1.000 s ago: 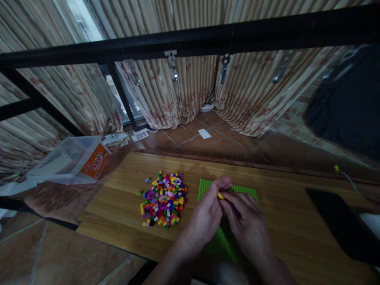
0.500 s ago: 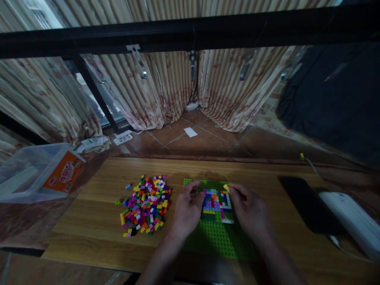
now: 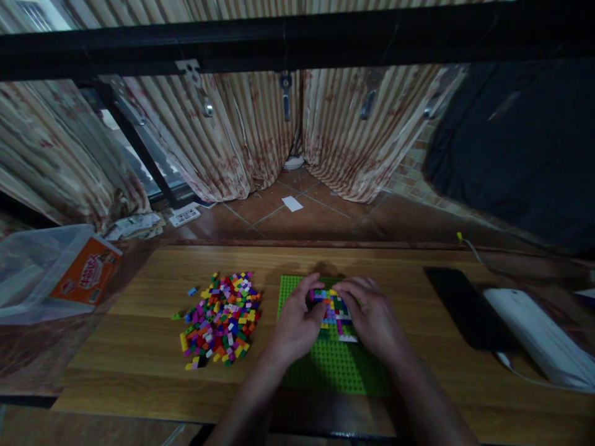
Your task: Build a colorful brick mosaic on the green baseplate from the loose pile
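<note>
A green studded baseplate [image 3: 337,368] lies on the wooden table, carrying a patch of multicoloured toy building bricks [image 3: 329,316]. My left hand [image 3: 300,322] curves around the patch's left side, thumb and fingers apart, the thumb over the bricks. My right hand [image 3: 372,316] is at the patch's upper right, its thumb and forefinger closed on a small yellow brick [image 3: 333,292] at the top edge. Whether that brick is pressed onto the others I cannot tell. My right fingers hide part of the patch. Left of the plate lies a heap of loose bricks [image 3: 223,316].
A black phone [image 3: 469,310] and a white box-shaped device [image 3: 534,334] with a cable lie at the table's right. A clear plastic bin [image 3: 41,266] with an orange label stands beyond the left end. Curtains [image 3: 251,136] and a dark rail are behind the table.
My right hand has moved left with the yellow brick, from the patch's upper right corner to its top edge. My left thumb now reaches over the bricks. The whole view has shifted slightly.
</note>
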Demonstrator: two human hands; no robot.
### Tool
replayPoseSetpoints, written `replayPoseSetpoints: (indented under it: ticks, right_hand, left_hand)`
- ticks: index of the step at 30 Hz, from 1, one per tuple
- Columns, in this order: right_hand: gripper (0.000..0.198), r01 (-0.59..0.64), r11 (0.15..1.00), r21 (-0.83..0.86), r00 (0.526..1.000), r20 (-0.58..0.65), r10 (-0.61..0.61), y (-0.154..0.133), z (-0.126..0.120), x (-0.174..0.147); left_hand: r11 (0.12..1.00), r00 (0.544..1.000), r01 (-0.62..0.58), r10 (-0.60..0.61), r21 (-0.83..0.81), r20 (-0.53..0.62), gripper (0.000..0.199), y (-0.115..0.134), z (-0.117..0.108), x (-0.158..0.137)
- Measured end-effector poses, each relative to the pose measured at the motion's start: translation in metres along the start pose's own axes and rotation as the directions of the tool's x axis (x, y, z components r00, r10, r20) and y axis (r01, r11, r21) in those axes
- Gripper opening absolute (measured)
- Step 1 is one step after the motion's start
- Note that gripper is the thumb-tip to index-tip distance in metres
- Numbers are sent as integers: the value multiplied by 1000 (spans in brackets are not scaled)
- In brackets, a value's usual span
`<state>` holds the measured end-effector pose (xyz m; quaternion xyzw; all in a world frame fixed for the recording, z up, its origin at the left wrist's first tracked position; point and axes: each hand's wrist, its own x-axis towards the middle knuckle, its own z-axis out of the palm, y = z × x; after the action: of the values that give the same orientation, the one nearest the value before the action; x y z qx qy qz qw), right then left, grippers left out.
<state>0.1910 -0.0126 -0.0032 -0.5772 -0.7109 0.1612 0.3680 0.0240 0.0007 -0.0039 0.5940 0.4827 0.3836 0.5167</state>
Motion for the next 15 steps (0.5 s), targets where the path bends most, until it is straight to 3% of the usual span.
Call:
replayPoseSetpoints:
  ticks: [7,15]
  right_hand:
    - [22,-121,969,214,992,50,113,2,0,0]
    - [24,-305,859,411,951,78,300,7,5,1]
  left_hand:
    - [1000,1000,-27,27,14,9,41,1,2,8]
    - [997,995,-35,29,-67,-97,29,-4,13,16]
